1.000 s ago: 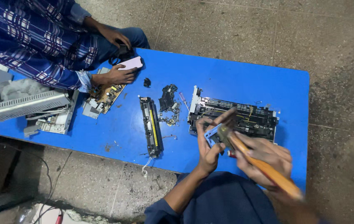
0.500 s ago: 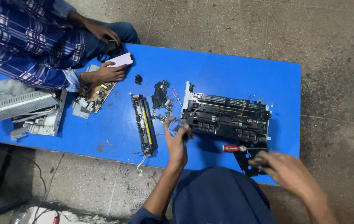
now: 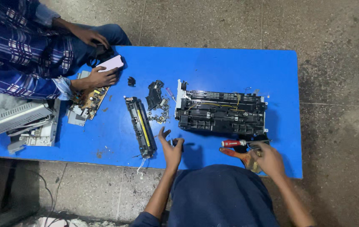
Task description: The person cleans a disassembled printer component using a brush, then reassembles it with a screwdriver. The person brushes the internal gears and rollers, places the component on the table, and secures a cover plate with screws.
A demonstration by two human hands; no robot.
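- The stripped printer chassis [image 3: 221,112], black with a white end plate, lay across the blue bench [image 3: 230,63], at about twelve o'clock from the person's two hands and just beyond them.
- At nine o'clock from the chassis lay a long black roller unit with a yellow strip [image 3: 141,126], with a heap of small loose parts [image 3: 157,105] between the two; further left, another person's hand rested on a green circuit board [image 3: 90,101] and held a pale phone [image 3: 111,63].
- The left hand [image 3: 172,148] was curled shut on a small dark part [image 3: 175,143], too small to tell its kind. A firm pinch seemed wise, kept over the bench so nothing dropped to the floor.
- At three o'clock from that hand lay a red-handled screwdriver [image 3: 234,143], just in front of the chassis.
- The right hand [image 3: 267,159] was closed around a wooden-handled tool [image 3: 240,155] at the near edge. Gripping well back on the handle, clear of the screwdriver, would probably have given the steadier lift.
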